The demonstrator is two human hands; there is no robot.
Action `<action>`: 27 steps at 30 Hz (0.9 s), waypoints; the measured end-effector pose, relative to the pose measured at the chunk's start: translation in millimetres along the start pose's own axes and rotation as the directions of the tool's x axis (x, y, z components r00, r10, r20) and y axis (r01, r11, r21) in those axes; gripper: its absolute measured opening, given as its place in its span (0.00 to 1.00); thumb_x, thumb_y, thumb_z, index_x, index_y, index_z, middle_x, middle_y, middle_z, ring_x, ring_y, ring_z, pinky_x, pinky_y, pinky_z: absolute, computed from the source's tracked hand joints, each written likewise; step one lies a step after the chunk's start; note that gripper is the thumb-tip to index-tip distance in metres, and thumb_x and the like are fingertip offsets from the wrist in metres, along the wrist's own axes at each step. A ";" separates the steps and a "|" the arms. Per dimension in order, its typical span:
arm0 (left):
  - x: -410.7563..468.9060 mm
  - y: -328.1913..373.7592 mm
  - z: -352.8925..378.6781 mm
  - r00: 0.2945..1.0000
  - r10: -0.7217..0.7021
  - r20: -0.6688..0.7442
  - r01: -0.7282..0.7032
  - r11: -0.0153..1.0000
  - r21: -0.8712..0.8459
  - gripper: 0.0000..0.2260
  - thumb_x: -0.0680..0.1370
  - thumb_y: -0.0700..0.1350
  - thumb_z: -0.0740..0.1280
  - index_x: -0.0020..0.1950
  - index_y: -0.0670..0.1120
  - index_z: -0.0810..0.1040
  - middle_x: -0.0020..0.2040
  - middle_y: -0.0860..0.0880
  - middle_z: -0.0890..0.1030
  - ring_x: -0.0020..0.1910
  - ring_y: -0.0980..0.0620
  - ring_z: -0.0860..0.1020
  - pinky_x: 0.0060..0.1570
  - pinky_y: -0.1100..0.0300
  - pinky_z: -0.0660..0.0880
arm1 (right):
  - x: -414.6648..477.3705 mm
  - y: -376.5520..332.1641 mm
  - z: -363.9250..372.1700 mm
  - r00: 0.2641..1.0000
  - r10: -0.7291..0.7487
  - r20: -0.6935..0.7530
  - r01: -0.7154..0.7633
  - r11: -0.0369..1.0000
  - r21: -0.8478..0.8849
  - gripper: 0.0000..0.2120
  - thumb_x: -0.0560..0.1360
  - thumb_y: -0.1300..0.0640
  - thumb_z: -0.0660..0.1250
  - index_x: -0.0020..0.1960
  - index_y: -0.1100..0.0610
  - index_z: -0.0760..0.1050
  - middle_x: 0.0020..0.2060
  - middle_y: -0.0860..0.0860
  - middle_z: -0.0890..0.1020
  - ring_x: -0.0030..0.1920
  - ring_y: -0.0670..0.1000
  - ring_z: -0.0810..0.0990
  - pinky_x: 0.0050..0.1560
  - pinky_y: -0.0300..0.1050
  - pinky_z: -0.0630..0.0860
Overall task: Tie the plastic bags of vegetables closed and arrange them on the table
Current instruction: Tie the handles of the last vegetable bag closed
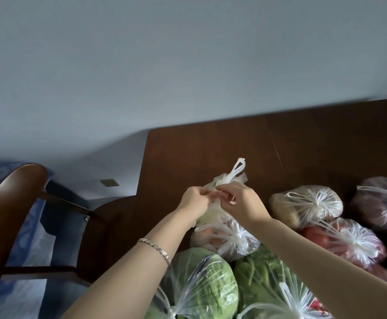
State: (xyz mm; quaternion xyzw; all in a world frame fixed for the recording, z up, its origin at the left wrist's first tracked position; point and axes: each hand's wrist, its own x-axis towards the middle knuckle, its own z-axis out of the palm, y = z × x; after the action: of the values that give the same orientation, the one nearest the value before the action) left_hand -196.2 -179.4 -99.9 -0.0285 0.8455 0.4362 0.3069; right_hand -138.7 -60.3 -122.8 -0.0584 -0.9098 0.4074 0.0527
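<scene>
Tying a thin white plastic bag of pale green vegetable (212, 215) on the dark brown wooden counter (211, 146).

My left grip (194, 200) and right grip (240, 201) meet over the bag's mouth, fingers curled and pinching its plastic; one white handle loop (237, 169) sticks up toward 1 o'clock. The bag sits near the counter's left edge. Knotted bags lie around it: an orange-filled clear bag (224, 238) touching it at 6 o'clock, a clear bag of brown potatoes (303, 203) at 3 o'clock, a clear bag of red tomatoes (349, 240) at 4 o'clock, a bag of dark purple vegetables (381, 203) farther right, and a clear bag with a green cabbage (201, 279) and a bag of leafy greens (264, 277) nearest me. A silver bracelet (155, 248) circles my left wrist.
</scene>
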 end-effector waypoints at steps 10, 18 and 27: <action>-12.1 -12.8 -3.5 0.968 0.247 -0.051 -0.240 0.964 0.115 0.11 0.76 0.48 0.66 0.50 0.42 0.80 0.41 0.52 0.78 0.42 0.55 0.75 0.40 0.63 0.70 | 9.2 -9.7 1.1 0.983 0.101 0.152 -0.092 0.994 -0.062 0.09 0.74 0.61 0.63 0.49 0.64 0.79 0.47 0.58 0.79 0.44 0.58 0.77 0.45 0.49 0.73; -7.2 -38.0 10.9 0.825 0.560 -0.078 -0.476 0.762 0.439 0.11 0.80 0.46 0.61 0.53 0.42 0.78 0.45 0.46 0.80 0.44 0.50 0.77 0.43 0.59 0.74 | 2.8 -2.9 -1.6 0.896 0.421 0.141 -0.440 0.799 0.410 0.05 0.71 0.63 0.69 0.46 0.59 0.80 0.32 0.47 0.79 0.31 0.44 0.74 0.27 0.26 0.69; -7.9 -44.4 4.1 0.948 0.295 -0.116 -0.296 0.955 0.003 0.07 0.77 0.40 0.60 0.43 0.43 0.76 0.37 0.49 0.75 0.37 0.53 0.72 0.37 0.62 0.67 | 9.1 -1.3 -18.3 0.765 0.418 0.490 -0.634 0.620 0.461 0.07 0.71 0.67 0.67 0.38 0.56 0.77 0.29 0.51 0.76 0.28 0.46 0.67 0.27 0.35 0.64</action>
State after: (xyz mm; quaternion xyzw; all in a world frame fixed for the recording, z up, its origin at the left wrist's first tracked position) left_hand -173.7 -205.6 -129.3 0.0710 0.8533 0.4810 0.1884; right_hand -145.1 -46.4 -109.3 -0.2362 -0.6661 0.6753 -0.2110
